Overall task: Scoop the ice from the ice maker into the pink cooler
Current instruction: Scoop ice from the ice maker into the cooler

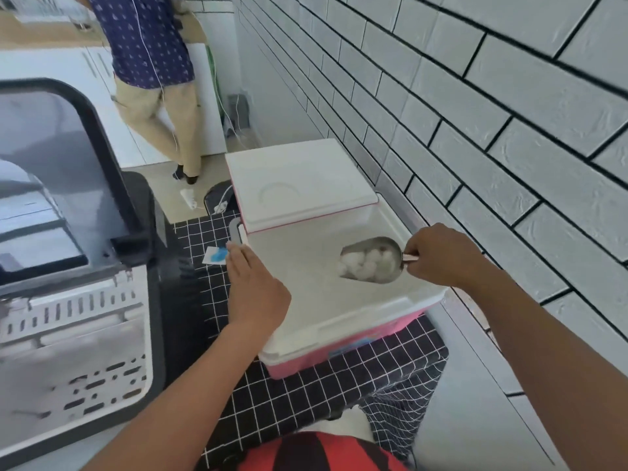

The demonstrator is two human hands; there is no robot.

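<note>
Now the right hand (438, 256) grips a scoop (372, 260) of ice (362, 263) over the cooler (339, 338), left hand (253, 287) flat, fingers together, on its rim.

Left hand (253, 287) flat — right hand (438, 254) fisted

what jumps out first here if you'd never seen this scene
The metal scoop heaped with white ice draws the eye first, held by the right hand over the open pink cooler near the tiled wall. The left hand rests on the cooler's left rim, with the cooler's white lid standing open behind. The dark-framed ice maker fills the left side, its lid raised.
</note>
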